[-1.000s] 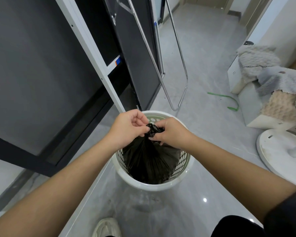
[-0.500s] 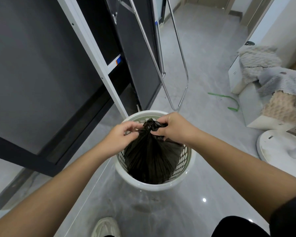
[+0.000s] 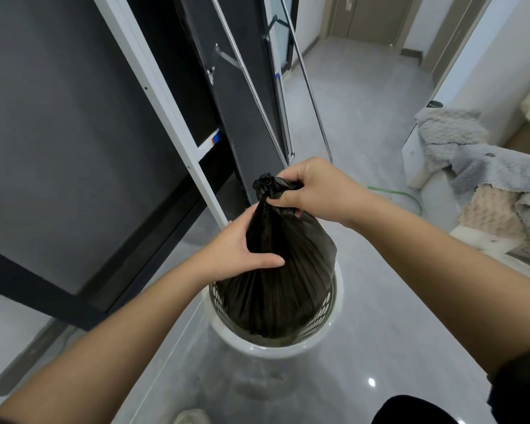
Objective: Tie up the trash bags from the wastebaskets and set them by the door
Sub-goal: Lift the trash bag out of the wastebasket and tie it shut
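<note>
My right hand point(image 3: 315, 191) squeezes the bunched-up top of the black trash bag point(image 3: 282, 270), just up from the middle toward 12 o'clock. My left hand point(image 3: 236, 252) wraps its thumb and fingers round the bag's side a little lower, toward 9 o'clock. The bag's fat lower part is inside the white wastebasket point(image 3: 276, 351) with little holes in its wall, standing on the shiny grey floor point(image 3: 364, 117) toward 6 o'clock from my hands, while fluffy blankets point(image 3: 484, 166) lie in a heap at 3 o'clock with a green cord point(image 3: 404, 194) on the floor beside them.
</note>
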The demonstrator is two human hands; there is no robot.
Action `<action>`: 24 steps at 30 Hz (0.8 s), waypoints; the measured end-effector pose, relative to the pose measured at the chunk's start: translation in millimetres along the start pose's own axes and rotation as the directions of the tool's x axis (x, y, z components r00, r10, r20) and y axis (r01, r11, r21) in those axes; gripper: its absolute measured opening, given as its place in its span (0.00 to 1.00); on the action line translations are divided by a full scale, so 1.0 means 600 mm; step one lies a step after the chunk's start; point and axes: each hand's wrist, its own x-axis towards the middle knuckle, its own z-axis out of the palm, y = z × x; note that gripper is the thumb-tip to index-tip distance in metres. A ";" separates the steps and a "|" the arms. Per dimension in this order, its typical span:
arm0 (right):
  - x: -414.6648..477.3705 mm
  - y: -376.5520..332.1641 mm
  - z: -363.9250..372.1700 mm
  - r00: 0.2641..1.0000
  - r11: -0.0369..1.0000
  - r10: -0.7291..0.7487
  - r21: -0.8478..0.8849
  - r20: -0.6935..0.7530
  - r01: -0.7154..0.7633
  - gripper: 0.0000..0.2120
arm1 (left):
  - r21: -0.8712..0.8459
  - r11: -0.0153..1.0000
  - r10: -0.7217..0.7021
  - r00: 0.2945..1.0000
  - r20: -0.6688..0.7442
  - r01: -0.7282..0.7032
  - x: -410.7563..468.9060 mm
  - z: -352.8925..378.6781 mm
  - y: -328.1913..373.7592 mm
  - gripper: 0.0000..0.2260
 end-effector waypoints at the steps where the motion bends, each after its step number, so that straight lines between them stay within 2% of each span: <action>1: -0.001 -0.014 -0.010 0.999 0.999 -0.034 -0.040 -0.007 0.034 0.08 | 0.007 1.000 0.018 1.000 -0.021 -0.018 0.006 -0.001 0.016 0.34; 3: -0.003 -0.044 -0.029 0.994 0.984 -0.104 -0.145 -0.017 0.100 0.10 | 0.022 0.999 0.051 0.994 -0.093 -0.049 0.020 0.001 0.038 0.27; 5: -0.005 -0.066 -0.045 0.988 0.954 -0.156 -0.261 -0.016 0.146 0.06 | 0.032 0.997 0.069 0.984 -0.164 -0.064 0.033 0.005 0.059 0.22; 7: -0.007 -0.082 -0.058 0.984 0.908 -0.177 -0.384 0.011 0.168 0.04 | 0.021 0.999 0.039 0.977 -0.212 -0.036 0.045 0.007 0.074 0.20; 9: -0.012 -0.090 -0.071 0.983 0.873 -0.181 -0.457 0.021 0.170 0.03 | -0.011 1.000 -0.001 0.981 -0.196 -0.002 0.052 0.009 0.082 0.21; 13: -0.024 -0.094 -0.098 0.982 0.874 -0.185 -0.464 -0.036 0.147 0.04 | -0.030 0.999 -0.041 0.986 -0.162 0.036 0.051 0.019 0.106 0.17; 18: -0.032 -0.104 -0.130 0.982 0.888 -0.171 -0.443 -0.074 0.121 0.05 | -0.029 0.999 0.016 0.990 -0.137 -0.020 0.054 0.019 0.143 0.09; 24: -0.041 -0.112 -0.185 0.977 0.861 -0.179 -0.499 -0.117 0.098 0.08 | 0.014 0.999 0.053 0.988 -0.148 -0.052 0.072 0.024 0.190 0.09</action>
